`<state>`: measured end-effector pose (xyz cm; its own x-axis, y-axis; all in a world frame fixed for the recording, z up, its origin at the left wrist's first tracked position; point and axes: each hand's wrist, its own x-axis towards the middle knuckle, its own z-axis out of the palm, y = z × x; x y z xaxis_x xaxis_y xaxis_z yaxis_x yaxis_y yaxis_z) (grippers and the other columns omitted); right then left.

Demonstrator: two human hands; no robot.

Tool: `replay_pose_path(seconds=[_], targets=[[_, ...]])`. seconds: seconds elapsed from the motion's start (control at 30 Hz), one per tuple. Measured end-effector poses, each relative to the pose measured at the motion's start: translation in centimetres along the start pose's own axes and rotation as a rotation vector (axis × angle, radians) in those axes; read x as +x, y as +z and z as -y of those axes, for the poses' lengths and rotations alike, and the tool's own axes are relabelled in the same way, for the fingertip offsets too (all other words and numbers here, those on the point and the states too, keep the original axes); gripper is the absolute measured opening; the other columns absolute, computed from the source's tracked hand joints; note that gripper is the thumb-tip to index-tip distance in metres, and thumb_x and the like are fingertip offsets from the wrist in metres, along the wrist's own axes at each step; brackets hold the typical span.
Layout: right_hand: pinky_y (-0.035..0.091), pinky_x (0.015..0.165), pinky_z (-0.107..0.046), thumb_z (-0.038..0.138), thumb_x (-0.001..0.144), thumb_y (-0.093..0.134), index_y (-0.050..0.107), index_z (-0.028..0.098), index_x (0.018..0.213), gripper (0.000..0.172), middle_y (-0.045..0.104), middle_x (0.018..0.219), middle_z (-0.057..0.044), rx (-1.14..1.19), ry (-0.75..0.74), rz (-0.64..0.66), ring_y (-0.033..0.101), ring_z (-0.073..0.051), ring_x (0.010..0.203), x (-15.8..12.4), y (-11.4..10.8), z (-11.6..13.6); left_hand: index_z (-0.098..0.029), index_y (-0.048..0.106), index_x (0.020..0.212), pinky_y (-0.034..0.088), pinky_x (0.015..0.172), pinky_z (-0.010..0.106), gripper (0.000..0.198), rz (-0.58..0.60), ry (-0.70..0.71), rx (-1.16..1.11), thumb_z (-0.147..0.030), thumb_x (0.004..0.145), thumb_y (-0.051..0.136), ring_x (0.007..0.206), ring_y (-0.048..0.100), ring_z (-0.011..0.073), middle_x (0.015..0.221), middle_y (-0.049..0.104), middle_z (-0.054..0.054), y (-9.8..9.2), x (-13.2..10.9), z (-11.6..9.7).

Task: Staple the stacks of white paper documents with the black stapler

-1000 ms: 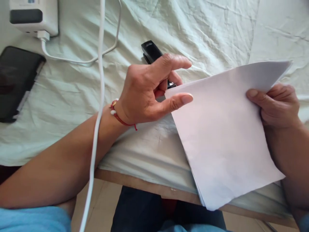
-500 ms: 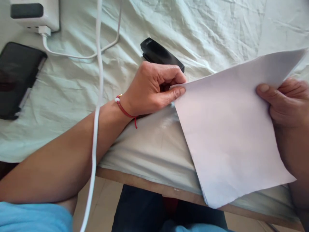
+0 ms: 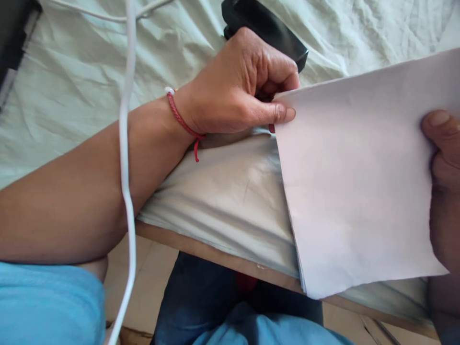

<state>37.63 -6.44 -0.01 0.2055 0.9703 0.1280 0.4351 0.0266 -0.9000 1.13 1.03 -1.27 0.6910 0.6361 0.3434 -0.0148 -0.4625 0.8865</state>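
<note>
A thin stack of white paper sheets (image 3: 355, 187) hangs between my two hands, its lower end reaching past the table's front edge. My left hand (image 3: 247, 86), with a red thread bracelet on the wrist, pinches the stack's upper left corner between thumb and bent fingers. At the right border my right hand (image 3: 445, 148) grips the stack's right side, thumb on top; its other fingers are hidden or out of view. Just behind my left hand lies a black stapler (image 3: 268, 28) on the cloth, partly covered by the hand.
A pale green, wrinkled cloth (image 3: 79, 105) covers the table, whose wooden edge (image 3: 215, 254) shows in front. A white cable (image 3: 125, 143) runs down across the view over my left forearm. Part of a dark phone (image 3: 16, 40) lies at the upper left.
The view has shifted down and closer, so the white charger block has left the frame. Both hands still hold the sheets and appear farther right and higher.
</note>
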Motion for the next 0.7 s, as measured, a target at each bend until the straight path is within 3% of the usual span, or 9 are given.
replay_pose_path(seconds=[0.13, 0.33, 0.43, 0.53, 0.7], targets=[[0.06, 0.097, -0.044, 0.056, 0.073, 0.101, 0.09, 0.025, 0.094, 0.039, 0.085, 0.115, -0.003, 0.071, -0.114, 0.016, 0.08, -0.026, 0.103, 0.0, 0.4, 0.0, -0.021, 0.077, 0.083, 0.048, 0.052, 0.031, 0.027, 0.027, 0.002, -0.053, -0.036, 0.09, 0.099, 0.065, 0.065, 0.0133, 0.074, 0.073, 0.002, -0.3, 0.1, 0.5], [0.062, 0.094, -0.046, 0.062, 0.07, 0.102, 0.09, 0.024, 0.095, 0.047, 0.086, 0.116, -0.003, 0.048, -0.125, -0.007, 0.08, -0.025, 0.099, 0.3, 0.3, -0.6, -0.02, 0.073, 0.078, 0.041, 0.05, 0.028, 0.028, 0.054, 0.016, -0.055, -0.031, 0.093, 0.094, 0.062, 0.06, 0.0107, 0.07, 0.07, 0.0, -0.2, 0.0, -0.4], [0.066, 0.092, -0.046, 0.063, 0.069, 0.102, 0.09, 0.025, 0.096, 0.048, 0.085, 0.11, 0.0, 0.021, -0.151, -0.03, 0.079, -0.023, 0.097, 0.7, -0.2, -1.4, -0.014, 0.073, 0.079, 0.052, 0.063, 0.025, 0.02, -0.037, -0.162, -0.127, -0.013, 0.097, 0.08, 0.07, 0.065, 0.0088, 0.076, 0.07, -0.001, 0.4, -0.3, -1.7], [0.067, 0.084, -0.043, 0.056, 0.073, 0.102, 0.09, 0.025, 0.094, 0.039, 0.084, 0.102, 0.001, 0.048, -0.204, -0.034, 0.079, -0.022, 0.098, 1.0, -0.7, -2.4, -0.013, 0.071, 0.077, 0.046, 0.059, 0.022, 0.019, -0.061, -0.207, -0.12, 0.0, 0.092, 0.074, 0.064, 0.062, 0.0061, 0.07, 0.069, -0.002, 0.9, -0.4, -2.5], [0.067, 0.079, -0.04, 0.055, 0.078, 0.1, 0.091, 0.026, 0.095, 0.035, 0.085, 0.1, 0.001, 0.0, -0.234, -0.01, 0.082, -0.025, 0.104, 1.2, -0.9, -2.9, -0.014, 0.065, 0.068, 0.029, 0.051, 0.021, 0.028, -0.011, -0.218, -0.07, -0.007, 0.091, 0.08, 0.057, 0.048, 0.0017, 0.06, 0.057, -0.007, 0.6, -0.4, -2.4]])
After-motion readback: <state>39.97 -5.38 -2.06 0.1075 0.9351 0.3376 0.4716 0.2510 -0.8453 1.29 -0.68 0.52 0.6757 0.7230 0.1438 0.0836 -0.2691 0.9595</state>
